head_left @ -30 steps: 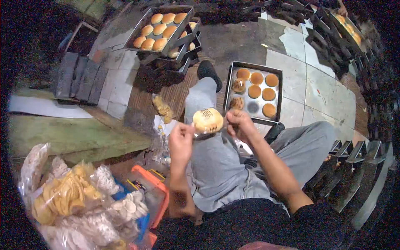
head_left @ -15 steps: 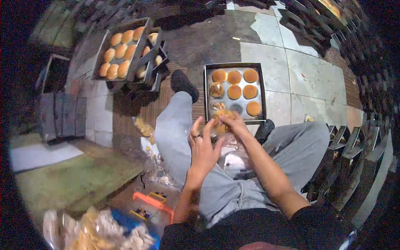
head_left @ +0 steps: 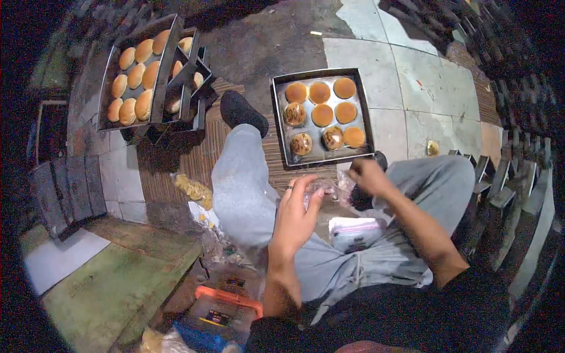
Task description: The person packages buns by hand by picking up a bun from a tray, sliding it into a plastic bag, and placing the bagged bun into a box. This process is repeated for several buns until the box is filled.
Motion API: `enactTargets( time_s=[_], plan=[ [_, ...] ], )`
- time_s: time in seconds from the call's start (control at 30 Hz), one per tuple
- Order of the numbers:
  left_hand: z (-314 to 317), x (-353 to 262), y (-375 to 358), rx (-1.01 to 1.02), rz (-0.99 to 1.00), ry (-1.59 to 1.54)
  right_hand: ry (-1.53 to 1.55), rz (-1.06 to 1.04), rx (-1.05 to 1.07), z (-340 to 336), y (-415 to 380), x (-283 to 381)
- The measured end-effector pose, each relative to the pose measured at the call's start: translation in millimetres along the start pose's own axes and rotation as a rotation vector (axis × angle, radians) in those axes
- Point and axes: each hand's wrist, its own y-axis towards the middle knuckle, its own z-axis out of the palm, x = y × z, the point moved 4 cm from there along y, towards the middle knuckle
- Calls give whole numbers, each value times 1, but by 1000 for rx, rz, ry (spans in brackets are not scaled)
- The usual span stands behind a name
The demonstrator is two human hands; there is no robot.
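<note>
Between my legs and the bun tray, my left hand (head_left: pixel 297 220) is raised with its fingers apart, touching or beside a clear plastic wrapper (head_left: pixel 323 191). To its right, my right hand (head_left: pixel 368 176) has its fingers curled together near the wrapper's far edge; what it pinches is too small to make out. Just beyond lies a square metal tray (head_left: pixel 282 126) of round buns. Three buns with dark streaks, such as the front one (head_left: pixel 332 138), look wrapped in film; the others, like the middle one (head_left: pixel 322 115), are plain. A stack of printed packets (head_left: pixel 356 232) rests in my lap.
Stacked trays of buns (head_left: pixel 136 76) stand at the upper left. A bag of yellow pieces (head_left: pixel 193 190) lies beside my left leg. At the lower left are a green board (head_left: pixel 118 276) and an orange-handled box (head_left: pixel 226 312). Dark metal trays (head_left: pixel 500 197) line the right side.
A streaked bun that was at my hands now sits in the tray's front row. My hands have drawn apart, the right one moving right. The view has shifted.
</note>
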Motion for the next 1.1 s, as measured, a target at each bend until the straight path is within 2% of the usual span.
enactTargets(
  time_s=[0.07, 0.13, 0.2, 0.23, 0.27, 0.33, 0.37, 0.4, 0.47, 0.5, 0.53, 0.57, 0.6, 0.67, 0.7, 0.77, 0.8, 0.83, 0.87, 0.9, 1.0, 1.03, 1.07, 1.1],
  plan=[
    [15, 5, -8, 16, 46, 102, 20, -123, 35, -17, -80, 62],
    [26, -8, -24, 27, 88, 208, -185, -354, 70, 20, -134, 49],
    [50, -18, -46, 323, -86, 352, -299, -524, -59, 41, -168, 48],
    [63, -21, -60, 349, -49, 375, -381, -542, -126, 42, -178, 51],
    [80, -13, -76, 346, -38, 396, -371, -546, -148, 40, -183, 55],
    [97, -5, -108, 9, 257, 296, -207, -449, -226, 23, -190, 62],
    [100, 1, -121, 82, 39, 261, -167, -484, -263, 21, -198, 65],
    [101, 0, -129, 82, 50, 280, -155, -488, -281, 21, -200, 61],
    [98, 8, -136, -20, -70, 68, 86, -555, -111, 32, -200, 52],
    [102, 13, -134, -14, -63, 80, 33, -591, -120, 34, -196, 47],
    [104, 15, -128, -117, 56, -19, 39, -589, -132, 17, -192, 51],
    [103, 12, -121, -217, 175, -121, 158, -677, -245, -14, -193, 64],
    [95, 6, -111, -210, 180, -113, 277, -763, -356, -45, -196, 74],
    [79, -11, -88, 269, 140, 136, 243, -733, -285, -90, -201, 83],
    [66, -28, -79, 274, 144, 140, 204, -705, -218, -99, -203, 86],
    [47, -79, -63, 105, 505, 656, 247, -685, -231, -103, -208, 94],
    [46, -95, -58, 108, 517, 658, 291, -666, -231, -104, -208, 95],
    [46, -112, -58, 64, 623, 664, 290, -760, -201, -100, -206, 93],
    [45, -121, -57, 18, 724, 667, 290, -756, -203, -93, -200, 91],
    [41, -117, -52, 89, 709, 696, 256, -764, -178, -83, -195, 90],
    [43, -124, -57, 101, 751, 716, 140, -746, -160, -62, -172, 92],
    [45, -128, -61, 210, 714, 695, 55, -724, -175, -58, -164, 95],
    [46, -129, -61, 224, 709, 686, 60, -709, -168, -57, -157, 102],
    [37, -131, -58, -20, 682, 508, 229, -753, -226, -61, -151, 112]
  ],
)
